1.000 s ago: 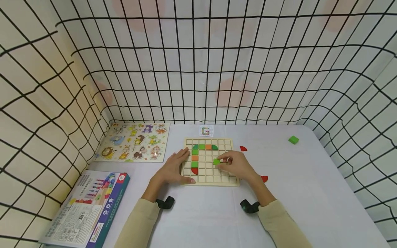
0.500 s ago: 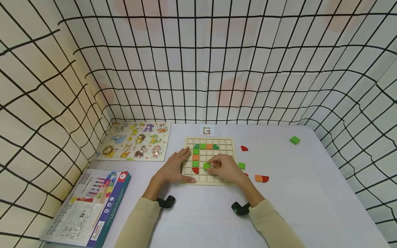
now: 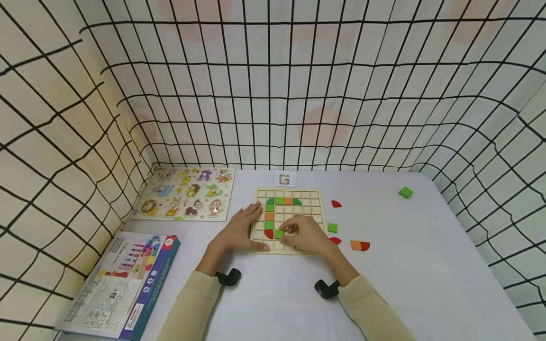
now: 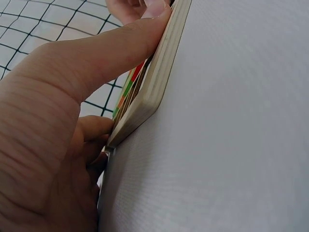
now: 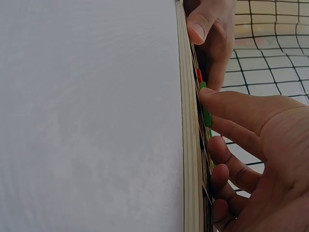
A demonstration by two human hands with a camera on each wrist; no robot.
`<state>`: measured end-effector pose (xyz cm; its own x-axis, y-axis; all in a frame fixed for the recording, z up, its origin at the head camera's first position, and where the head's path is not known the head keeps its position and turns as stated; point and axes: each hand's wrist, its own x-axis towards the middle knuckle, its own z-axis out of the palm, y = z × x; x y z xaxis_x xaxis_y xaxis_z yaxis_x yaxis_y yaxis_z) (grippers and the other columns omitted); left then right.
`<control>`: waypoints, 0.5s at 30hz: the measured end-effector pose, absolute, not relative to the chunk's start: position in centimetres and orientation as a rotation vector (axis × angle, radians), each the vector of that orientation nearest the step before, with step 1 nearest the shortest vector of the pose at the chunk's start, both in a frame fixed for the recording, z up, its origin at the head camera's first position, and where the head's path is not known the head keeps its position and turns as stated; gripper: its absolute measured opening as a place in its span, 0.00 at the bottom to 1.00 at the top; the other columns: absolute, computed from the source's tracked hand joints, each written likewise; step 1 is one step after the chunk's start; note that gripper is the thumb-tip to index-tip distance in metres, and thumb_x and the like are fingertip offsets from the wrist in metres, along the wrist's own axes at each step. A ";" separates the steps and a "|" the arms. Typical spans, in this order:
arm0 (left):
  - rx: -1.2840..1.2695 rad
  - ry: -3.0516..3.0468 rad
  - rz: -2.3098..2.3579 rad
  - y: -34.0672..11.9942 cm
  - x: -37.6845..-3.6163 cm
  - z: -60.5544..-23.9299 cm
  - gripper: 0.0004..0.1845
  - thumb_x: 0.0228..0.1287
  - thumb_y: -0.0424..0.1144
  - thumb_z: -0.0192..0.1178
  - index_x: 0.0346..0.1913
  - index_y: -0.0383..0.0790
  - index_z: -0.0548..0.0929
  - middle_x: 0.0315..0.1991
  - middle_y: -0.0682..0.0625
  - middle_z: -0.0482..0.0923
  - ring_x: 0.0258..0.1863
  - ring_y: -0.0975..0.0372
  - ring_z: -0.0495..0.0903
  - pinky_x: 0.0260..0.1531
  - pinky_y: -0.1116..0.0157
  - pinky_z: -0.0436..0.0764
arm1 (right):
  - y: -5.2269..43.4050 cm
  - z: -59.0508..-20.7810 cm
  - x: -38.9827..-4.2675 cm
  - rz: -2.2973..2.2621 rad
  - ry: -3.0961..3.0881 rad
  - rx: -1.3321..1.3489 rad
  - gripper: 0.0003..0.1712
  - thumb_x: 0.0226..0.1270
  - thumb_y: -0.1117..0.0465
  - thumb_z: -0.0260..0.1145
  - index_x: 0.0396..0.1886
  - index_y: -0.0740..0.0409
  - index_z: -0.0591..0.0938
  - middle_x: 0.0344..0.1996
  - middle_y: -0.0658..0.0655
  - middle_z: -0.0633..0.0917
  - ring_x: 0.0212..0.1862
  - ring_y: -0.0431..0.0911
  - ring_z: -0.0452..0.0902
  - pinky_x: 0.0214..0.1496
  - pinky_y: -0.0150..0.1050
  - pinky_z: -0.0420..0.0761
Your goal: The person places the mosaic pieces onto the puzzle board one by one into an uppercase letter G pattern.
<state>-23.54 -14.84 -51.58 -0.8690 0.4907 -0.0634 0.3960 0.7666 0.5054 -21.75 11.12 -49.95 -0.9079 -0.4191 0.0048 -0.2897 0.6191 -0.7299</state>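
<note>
My right hand (image 3: 304, 233) pinches a green square tile (image 3: 278, 234) between thumb and fingers, at a grid square of the wooden board (image 3: 298, 195). Just left of it lies a red quarter-circle tile (image 3: 268, 234). Above that, green and orange squares run up a column and then along the top to a dark green rounded tile (image 3: 297, 201). My left hand (image 3: 239, 230) rests spread against the board, fingers along its left side and thumb (image 4: 130, 43) on the near edge. In the right wrist view the held tile shows green (image 5: 207, 117) under the thumb.
Right of the board lie loose tiles: a green square (image 3: 332, 228), red quarter-circles (image 3: 336, 204) and an orange square (image 3: 355, 245). A green block (image 3: 405, 192) sits farther off. Behind the board is a pattern card (image 3: 286, 179). An animal puzzle (image 3: 183, 194) and a box (image 3: 119, 284) stand left.
My right hand has moved left and nearer with the green tile, to beside the red quarter-circle. Loose tiles it had covered now show. The left hand stays at the board.
</note>
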 end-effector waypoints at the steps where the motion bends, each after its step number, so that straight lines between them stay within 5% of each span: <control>1: 0.702 2.768 0.734 -14.8 -23.5 -51.6 0.67 0.45 0.70 0.74 0.84 0.45 0.52 0.86 0.53 0.42 0.85 0.56 0.42 0.83 0.51 0.43 | 11.1 -50.0 -21.8 -1.152 2.678 -0.599 0.12 0.59 0.58 0.78 0.44 0.49 0.91 0.30 0.46 0.81 0.35 0.42 0.74 0.37 0.35 0.76; 15: 0.694 2.767 0.758 -14.8 -23.3 -51.6 0.67 0.46 0.70 0.74 0.83 0.44 0.53 0.86 0.53 0.43 0.85 0.56 0.42 0.83 0.50 0.44 | 11.0 -50.0 -21.6 -1.147 2.686 -0.586 0.12 0.60 0.57 0.78 0.44 0.48 0.91 0.30 0.45 0.81 0.35 0.42 0.74 0.37 0.36 0.75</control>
<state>-23.31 -14.81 -51.64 -0.8722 0.4857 -0.0573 0.3886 0.7594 0.5218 -21.57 11.04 -49.98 -0.9098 -0.4150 0.0044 -0.2902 0.6284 -0.7217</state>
